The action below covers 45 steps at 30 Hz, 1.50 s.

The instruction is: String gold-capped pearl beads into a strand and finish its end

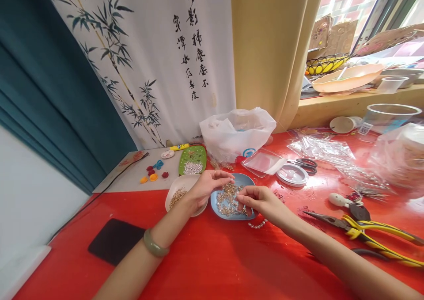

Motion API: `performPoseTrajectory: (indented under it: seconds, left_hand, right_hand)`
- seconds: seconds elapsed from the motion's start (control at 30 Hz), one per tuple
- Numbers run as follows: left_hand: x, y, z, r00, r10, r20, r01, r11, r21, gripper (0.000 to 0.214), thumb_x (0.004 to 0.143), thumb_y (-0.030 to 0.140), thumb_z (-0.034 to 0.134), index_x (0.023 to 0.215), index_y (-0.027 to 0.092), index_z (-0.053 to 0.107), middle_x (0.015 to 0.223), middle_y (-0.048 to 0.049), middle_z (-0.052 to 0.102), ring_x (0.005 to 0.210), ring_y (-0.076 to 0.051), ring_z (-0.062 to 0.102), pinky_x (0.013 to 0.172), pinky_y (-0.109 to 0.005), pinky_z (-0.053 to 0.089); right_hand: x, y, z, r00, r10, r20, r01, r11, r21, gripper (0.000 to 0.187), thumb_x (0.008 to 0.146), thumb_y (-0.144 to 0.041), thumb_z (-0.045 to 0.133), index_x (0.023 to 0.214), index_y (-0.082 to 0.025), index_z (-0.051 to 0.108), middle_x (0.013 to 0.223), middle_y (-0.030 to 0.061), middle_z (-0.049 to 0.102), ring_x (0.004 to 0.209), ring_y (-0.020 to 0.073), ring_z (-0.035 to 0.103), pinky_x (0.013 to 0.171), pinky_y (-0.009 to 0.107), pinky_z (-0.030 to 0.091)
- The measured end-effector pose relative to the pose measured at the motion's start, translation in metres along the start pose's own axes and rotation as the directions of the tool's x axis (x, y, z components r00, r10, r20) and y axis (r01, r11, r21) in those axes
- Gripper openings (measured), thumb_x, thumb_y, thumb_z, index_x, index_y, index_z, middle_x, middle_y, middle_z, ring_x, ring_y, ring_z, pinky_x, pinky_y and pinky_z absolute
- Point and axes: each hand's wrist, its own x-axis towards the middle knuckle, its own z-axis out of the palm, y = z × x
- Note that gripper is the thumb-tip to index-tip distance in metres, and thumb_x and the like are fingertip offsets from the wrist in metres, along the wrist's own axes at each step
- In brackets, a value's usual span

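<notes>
My left hand (212, 184) reaches over the rim of a blue plate (214, 209), thumb and fingertips pinched together; anything between them is too small to make out. The plate holds a heap of gold-coloured and clear beads (228, 196). At the plate's right side my right hand (255, 198) is closed in a pinch, its fingertips above the beads. A short string of pearl beads (258, 224) curves out below this hand, seemingly hanging from it, though the held end is hidden. Beneath my left wrist, a cream dish (169, 194) contains small gold beads (178, 197).
Behind are a green tray (202, 153) with white beads and a white plastic bag (236, 130). To the right lie a round lid (292, 176), scissors (306, 165) and yellow-handled pliers (357, 225). A black flat object (115, 240) lies at left, partly under my forearm.
</notes>
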Motion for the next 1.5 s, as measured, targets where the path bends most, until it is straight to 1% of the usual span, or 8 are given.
performPoseTrajectory:
  seconds: [0.2,0.4,0.6,0.83,0.97,1.2,1.5]
  left_hand:
    - [-0.0009,-0.0016,0.0005,0.998,-0.055,0.01,0.055,0.997,-0.058,0.022,0.058,0.025,0.072,0.076,0.014,0.067,0.075,-0.0038,0.062,0.066,-0.009,0.051,0.058,-0.021,0.033]
    - [-0.0016,-0.0021,0.0005,0.999,-0.051,0.02,0.052,0.994,-0.101,0.021,0.059,0.024,0.071,0.077,0.015,0.066,0.077,-0.0028,0.061,0.068,-0.008,0.051,0.058,-0.02,0.033]
    - [-0.0006,-0.0027,0.0007,0.997,-0.074,0.028,0.076,0.993,-0.094,0.021,0.058,0.024,0.072,0.076,0.014,0.066,0.076,-0.0023,0.06,0.065,-0.007,0.049,0.057,-0.02,0.033]
    - [-0.0017,-0.0024,0.0006,0.997,-0.07,0.042,0.073,0.994,-0.081,0.021,0.058,0.024,0.072,0.075,0.014,0.066,0.076,-0.0029,0.06,0.066,-0.008,0.05,0.057,-0.02,0.034]
    - [-0.002,-0.0017,0.0016,0.997,-0.071,0.025,0.073,0.994,-0.081,0.023,0.056,0.025,0.073,0.074,0.014,0.066,0.075,-0.0031,0.06,0.066,-0.008,0.05,0.058,-0.021,0.034]
    - [-0.003,0.0003,0.0018,0.997,-0.07,0.029,0.072,0.995,-0.069,0.022,0.056,0.025,0.073,0.074,0.015,0.066,0.076,-0.0029,0.06,0.067,-0.009,0.05,0.058,-0.021,0.034]
    - [-0.0026,0.0002,0.001,0.997,-0.069,0.04,0.072,0.994,-0.077,0.021,0.056,0.024,0.072,0.074,0.015,0.066,0.075,-0.0019,0.058,0.066,-0.008,0.049,0.057,-0.021,0.034]
  right_hand:
    - [-0.001,-0.0032,0.0007,1.0,-0.019,0.016,0.02,1.0,-0.022,0.025,0.075,-0.036,0.05,0.064,-0.014,0.052,0.062,0.0021,0.056,0.05,0.0089,0.046,0.048,0.022,0.035]
    - [-0.0005,-0.0026,0.0004,0.999,-0.023,0.027,0.024,1.0,-0.014,0.024,0.076,-0.036,0.049,0.065,-0.014,0.051,0.061,0.0017,0.057,0.05,0.0088,0.046,0.048,0.022,0.034]
    - [-0.0018,-0.0023,0.0006,0.999,-0.014,0.031,0.015,1.0,-0.019,0.025,0.076,-0.035,0.049,0.064,-0.014,0.051,0.06,0.0019,0.057,0.048,0.0086,0.046,0.046,0.021,0.033]
    - [-0.0014,-0.0037,0.0005,0.999,-0.01,0.038,0.01,1.0,0.007,0.024,0.075,-0.035,0.05,0.063,-0.015,0.051,0.059,0.0011,0.056,0.047,0.0081,0.044,0.044,0.021,0.033]
    - [-0.0016,-0.0046,0.0008,0.999,-0.024,0.049,0.023,1.0,0.01,0.024,0.076,-0.034,0.05,0.062,-0.015,0.051,0.058,0.0009,0.056,0.046,0.0078,0.044,0.045,0.021,0.032]
    - [-0.0029,-0.0068,0.0016,1.0,-0.003,0.016,0.003,1.0,0.017,0.023,0.075,-0.034,0.05,0.061,-0.015,0.051,0.058,0.0003,0.056,0.046,0.0084,0.045,0.044,0.021,0.031]
    - [-0.0025,-0.0052,0.0019,1.0,-0.004,0.012,0.003,1.0,0.031,0.02,0.075,-0.031,0.05,0.062,-0.016,0.051,0.058,0.0,0.056,0.047,0.008,0.045,0.045,0.021,0.031]
